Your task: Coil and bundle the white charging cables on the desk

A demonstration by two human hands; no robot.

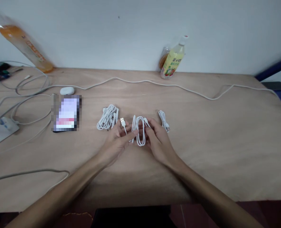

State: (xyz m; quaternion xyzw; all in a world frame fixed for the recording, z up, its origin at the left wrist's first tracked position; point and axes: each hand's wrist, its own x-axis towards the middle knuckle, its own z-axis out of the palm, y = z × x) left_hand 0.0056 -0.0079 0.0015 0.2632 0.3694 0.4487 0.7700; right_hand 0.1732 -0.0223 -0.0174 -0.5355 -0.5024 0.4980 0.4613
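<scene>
Between my two hands, a white cable is gathered in narrow loops above the wooden table. My left hand is closed on the left side of the loops, its thumb across them, with the USB plug sticking up by its fingers. My right hand grips the right side, near the cable's other, white connector. Just left of my left hand lies a pile of coiled white cables. One small bundled white cable rests beyond my right hand.
A phone and a white earbud case lie to the left, among loose cables. An orange drink bottle and a yellow one stand by the wall. One long cable crosses the table.
</scene>
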